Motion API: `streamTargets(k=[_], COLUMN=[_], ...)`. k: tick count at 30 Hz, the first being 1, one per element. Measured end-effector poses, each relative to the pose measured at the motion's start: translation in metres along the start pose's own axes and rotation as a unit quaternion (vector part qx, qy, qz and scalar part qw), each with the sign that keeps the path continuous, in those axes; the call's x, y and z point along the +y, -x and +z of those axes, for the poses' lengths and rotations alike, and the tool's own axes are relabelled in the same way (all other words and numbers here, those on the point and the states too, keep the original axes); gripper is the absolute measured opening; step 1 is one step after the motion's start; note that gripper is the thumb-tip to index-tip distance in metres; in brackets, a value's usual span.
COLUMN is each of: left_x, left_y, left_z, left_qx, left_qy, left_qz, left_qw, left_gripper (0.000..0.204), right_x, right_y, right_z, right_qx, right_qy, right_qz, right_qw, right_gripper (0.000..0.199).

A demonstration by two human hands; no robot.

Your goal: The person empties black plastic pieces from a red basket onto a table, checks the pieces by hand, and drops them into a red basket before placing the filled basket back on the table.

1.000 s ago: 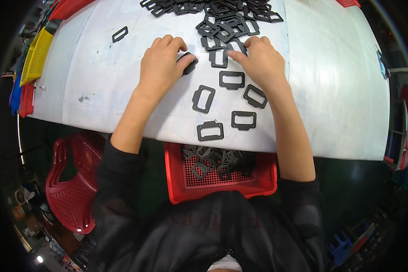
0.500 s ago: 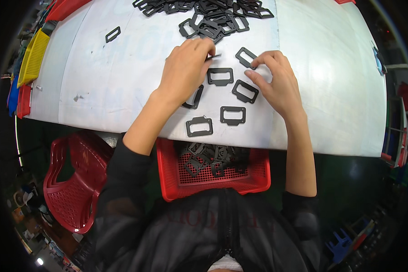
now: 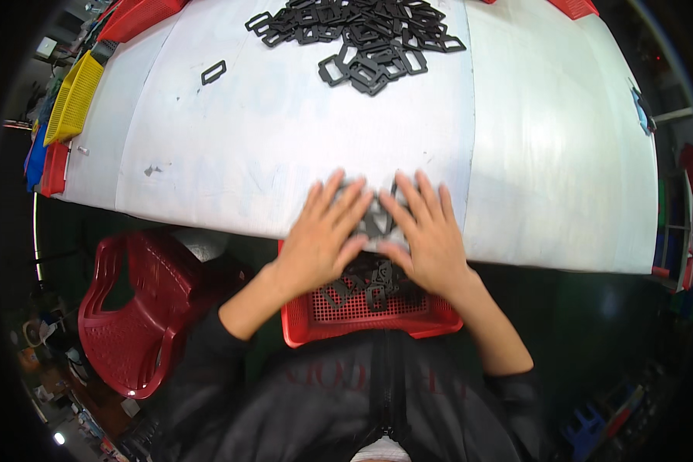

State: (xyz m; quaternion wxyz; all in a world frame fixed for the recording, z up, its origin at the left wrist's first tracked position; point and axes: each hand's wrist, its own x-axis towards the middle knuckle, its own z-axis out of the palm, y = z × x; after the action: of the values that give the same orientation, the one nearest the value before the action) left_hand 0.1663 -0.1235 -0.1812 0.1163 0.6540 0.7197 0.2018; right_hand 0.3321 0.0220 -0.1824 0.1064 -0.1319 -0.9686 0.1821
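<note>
My left hand [image 3: 323, 231] and my right hand [image 3: 426, 231] lie side by side at the table's near edge, fingers stretched and spread. Between and under them are black rectangular frames [image 3: 378, 222], smeared by motion and partly covered, so I cannot tell how many. Below this edge a red plastic basket [image 3: 346, 333] holds several black frames [image 3: 376, 286]. A large heap of the same frames [image 3: 362, 35] lies at the far middle of the table, and one loose frame [image 3: 214, 72] rests to its left.
The white-covered table [image 3: 231, 154] spans the view. A yellow basket [image 3: 74, 98] and a small red bin [image 3: 55, 168] hang by its left edge. Red baskets [image 3: 140, 17] stand at the far corners. A dark red plastic chair [image 3: 135, 308] is at the near left.
Both hands have come back toward the near edge and opened out flat. The frames that were spread over the middle have been swept together at the near edge beneath them.
</note>
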Motion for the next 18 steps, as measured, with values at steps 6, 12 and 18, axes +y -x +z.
streamTargets(k=[6, 12, 18], left_x=[-0.004, -0.094, -0.095], left_y=[-0.006, -0.171, -0.146], left_z=[-0.044, -0.033, -0.015], left_qx=[0.029, 0.190, 0.121], left_qy=[0.203, 0.010, 0.026], left_qz=[0.056, 0.066, -0.041], left_qw=[0.977, 0.980, 0.991], left_gripper=[0.033, 0.042, 0.060], right_x=[0.016, 0.117, 0.108], right_y=[0.012, -0.177, -0.181], right_z=[-0.044, -0.038, -0.006], right_qx=[-0.010, 0.191, 0.068], right_qy=[-0.155, -0.008, 0.051], right_qz=[-0.051, -0.033, -0.044], right_qw=[0.987, 0.981, 0.995], right_gripper=[0.037, 0.039, 0.053])
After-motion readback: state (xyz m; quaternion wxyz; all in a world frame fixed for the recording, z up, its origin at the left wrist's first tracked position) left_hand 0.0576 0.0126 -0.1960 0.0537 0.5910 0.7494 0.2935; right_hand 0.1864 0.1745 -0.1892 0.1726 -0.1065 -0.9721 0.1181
